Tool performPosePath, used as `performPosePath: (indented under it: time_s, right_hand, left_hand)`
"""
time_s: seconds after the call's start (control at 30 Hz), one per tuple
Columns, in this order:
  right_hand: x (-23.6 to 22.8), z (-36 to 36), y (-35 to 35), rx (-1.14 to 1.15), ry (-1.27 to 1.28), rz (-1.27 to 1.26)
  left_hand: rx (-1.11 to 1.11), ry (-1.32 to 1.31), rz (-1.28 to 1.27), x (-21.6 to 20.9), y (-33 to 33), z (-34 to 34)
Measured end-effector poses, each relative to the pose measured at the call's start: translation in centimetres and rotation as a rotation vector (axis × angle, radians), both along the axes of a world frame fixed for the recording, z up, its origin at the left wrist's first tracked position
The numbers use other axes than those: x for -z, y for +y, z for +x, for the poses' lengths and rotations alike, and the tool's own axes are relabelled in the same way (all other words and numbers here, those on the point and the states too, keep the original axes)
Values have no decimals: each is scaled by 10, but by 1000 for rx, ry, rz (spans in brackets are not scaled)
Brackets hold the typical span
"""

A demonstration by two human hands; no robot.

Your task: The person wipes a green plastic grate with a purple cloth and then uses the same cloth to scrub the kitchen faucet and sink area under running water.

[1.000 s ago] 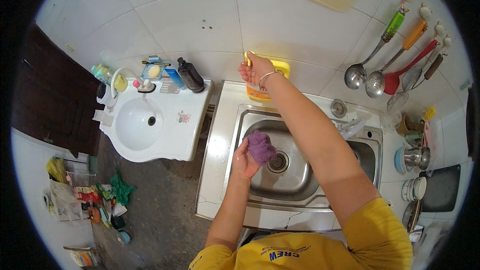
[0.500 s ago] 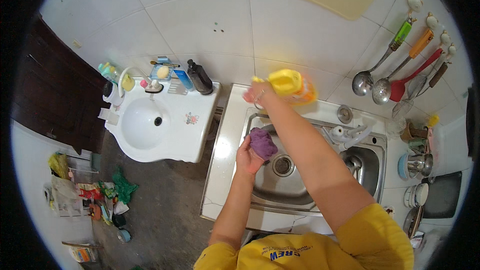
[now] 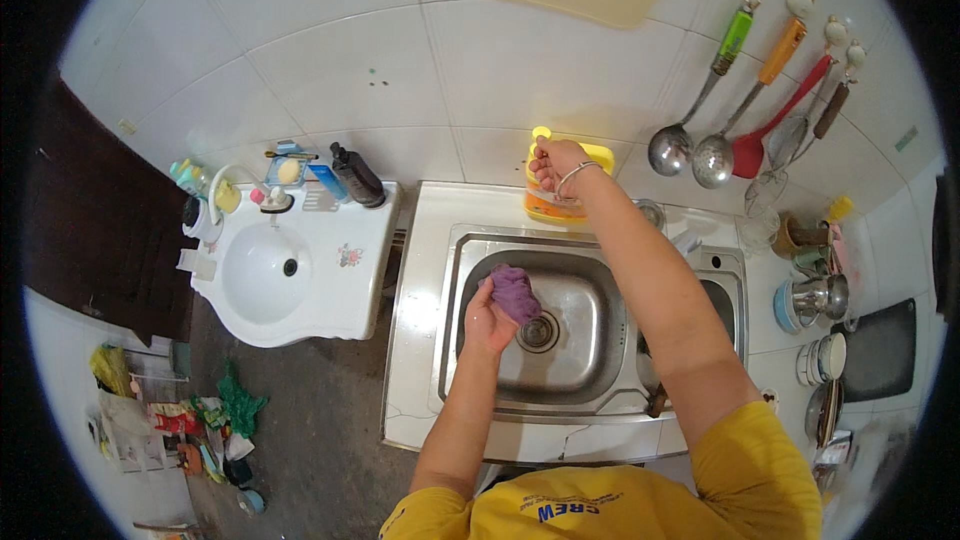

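The left hand (image 3: 489, 325) has its grip filled with a bunched purple cloth (image 3: 514, 292), held above the left part of the sink basin (image 3: 575, 370), just beside the drain (image 3: 538, 332). The right hand (image 3: 557, 166), a bracelet (image 3: 578, 177) at its wrist, has curled fingers in front of the yellow bottle (image 3: 600, 154); I cannot tell whether that grip has hold of it. The bottle is at the far edge of the tabletop (image 3: 420, 280), near the wall.

Half a second ago the bottle was blurred, with the right hand to its left; now it looks steadier and the hand overlaps it. I take this as the bottle's handling slowing down, while the cloth remains in the left grip.

The yellow shirt (image 3: 765, 470) bears blue lettering, and the bottle's orange label is partly covered, its print too small to read. Farther right, ladles (image 3: 670, 150) hang on the wall; left is a white washbasin (image 3: 355, 300).
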State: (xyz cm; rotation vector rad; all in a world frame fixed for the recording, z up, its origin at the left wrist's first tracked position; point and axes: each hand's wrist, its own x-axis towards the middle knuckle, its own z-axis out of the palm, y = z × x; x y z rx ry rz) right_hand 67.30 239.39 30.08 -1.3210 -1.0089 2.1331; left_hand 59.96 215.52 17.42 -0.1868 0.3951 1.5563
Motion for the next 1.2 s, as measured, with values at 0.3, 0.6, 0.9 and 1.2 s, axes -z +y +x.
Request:
performPosePath:
  time_s: [0.3,0.6,0.9,1.2]
  right_hand:
    - [11,15,6,70,51,-24]
    - [23,28,-35,140,331,-162]
    - [175,124,-184,14,-30,393]
    - [177,129,-199,425,683,-362]
  left_hand:
    - [4,-22,2,-3,13,23]
    - [-52,30,41,-22,15,17]
    - [30,68,18,-25,16,41]
    - [174,236,-89,-19,-6,75]
